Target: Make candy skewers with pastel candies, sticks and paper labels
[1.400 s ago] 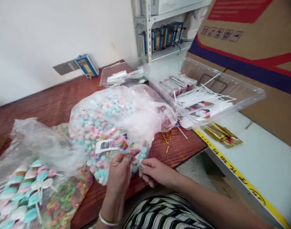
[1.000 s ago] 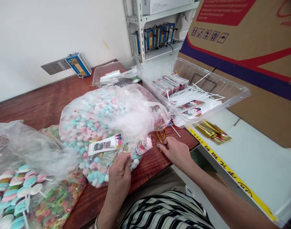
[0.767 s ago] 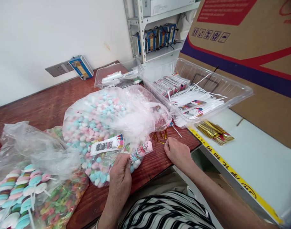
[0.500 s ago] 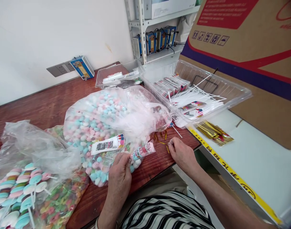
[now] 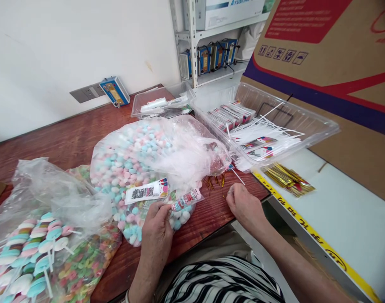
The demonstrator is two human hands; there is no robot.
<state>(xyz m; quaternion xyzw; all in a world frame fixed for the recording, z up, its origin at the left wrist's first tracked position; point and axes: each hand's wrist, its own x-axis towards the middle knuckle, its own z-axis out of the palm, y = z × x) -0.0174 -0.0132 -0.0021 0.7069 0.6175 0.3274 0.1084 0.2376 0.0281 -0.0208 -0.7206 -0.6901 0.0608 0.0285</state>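
My left hand (image 5: 157, 229) pinches a small clear bag of candy (image 5: 187, 200) with a red, white and blue print, its end pointing right. This bag is held over a large clear bag of pink, white and blue marshmallows (image 5: 123, 164). A stack of printed white labels (image 5: 146, 191) lies on the marshmallow bag, just beyond my left hand. My right hand (image 5: 245, 206) is closed above the table's edge, its fingertips curled together; what they hold, if anything, is hidden. Several gold twist ties (image 5: 215, 182) lie on the wood to its left.
Left are marshmallow lollipops (image 5: 37, 252) in plastic and a bag of gummy rings (image 5: 85, 261). A clear tray (image 5: 321, 126) holds white sticks and printed packets. More gold ties (image 5: 287, 179) lie on the white table (image 5: 346, 202). A large carton (image 5: 331, 84) stands behind.
My right hand has drawn slightly away from the gold ties; the tie that showed at its fingertips is no longer clearly visible. The small bag in my left hand has tilted slightly. The view has shifted a little.
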